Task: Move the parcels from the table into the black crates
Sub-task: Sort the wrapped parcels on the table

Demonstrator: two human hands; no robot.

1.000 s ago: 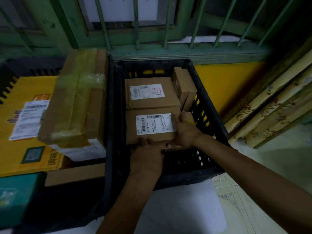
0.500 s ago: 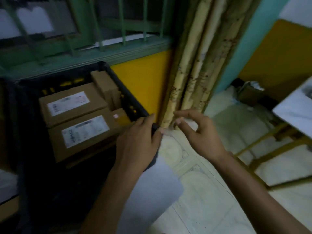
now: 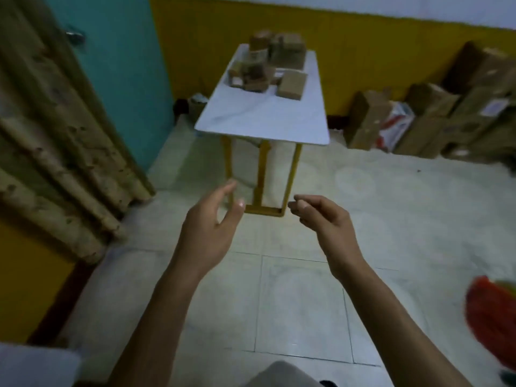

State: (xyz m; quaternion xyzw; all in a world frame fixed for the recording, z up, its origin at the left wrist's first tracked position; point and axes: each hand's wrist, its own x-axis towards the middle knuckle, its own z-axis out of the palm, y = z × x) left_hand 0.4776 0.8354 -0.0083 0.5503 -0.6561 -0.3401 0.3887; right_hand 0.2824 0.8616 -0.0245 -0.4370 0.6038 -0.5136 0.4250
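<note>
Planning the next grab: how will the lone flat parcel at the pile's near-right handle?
The flat parcel looks boxy cardboard: probably stiff, not floppy. Lies flat on the table, so likely slides, won't roll or tip. Small, so probably light; contents unseen.

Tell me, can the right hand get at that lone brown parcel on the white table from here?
Probably not yet: the right hand hangs empty well short of the parcel, with floor between. Nothing blocks the way, so stepping closer should do.

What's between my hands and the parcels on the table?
Head view: just floor tiles, then the bare near half of the table before the parcels.
</note>
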